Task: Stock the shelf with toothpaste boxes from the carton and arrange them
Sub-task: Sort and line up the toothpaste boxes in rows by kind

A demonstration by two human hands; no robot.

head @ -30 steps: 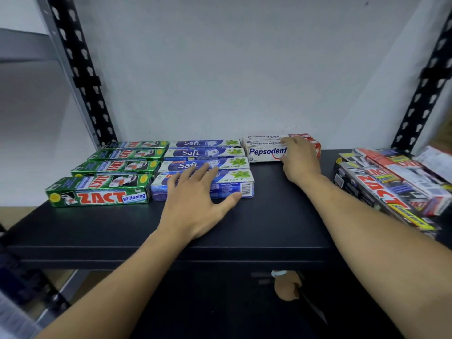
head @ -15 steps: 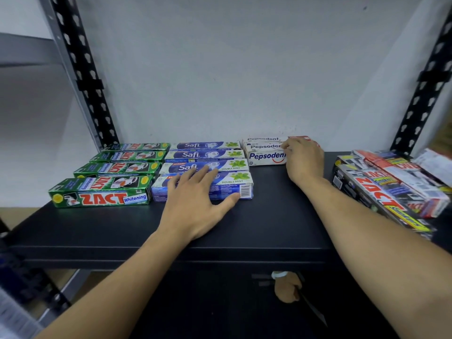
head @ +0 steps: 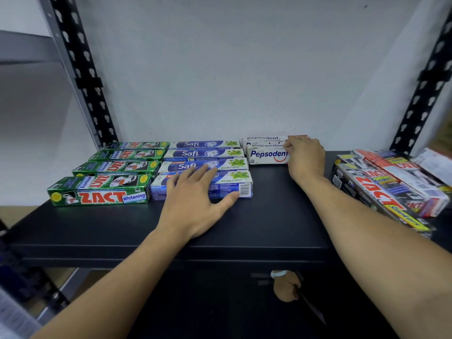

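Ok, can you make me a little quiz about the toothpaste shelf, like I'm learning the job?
1. How many green Zact boxes lie in the row at the left of the shelf?
2. True or false: the left hand lies flat, with straight fingers, on the front Safi box.
3. Which boxes does the right hand touch? A Zact boxes, B Safi boxes, C Pepsodent boxes.

Key: 1 four; 2 true; 3 C.
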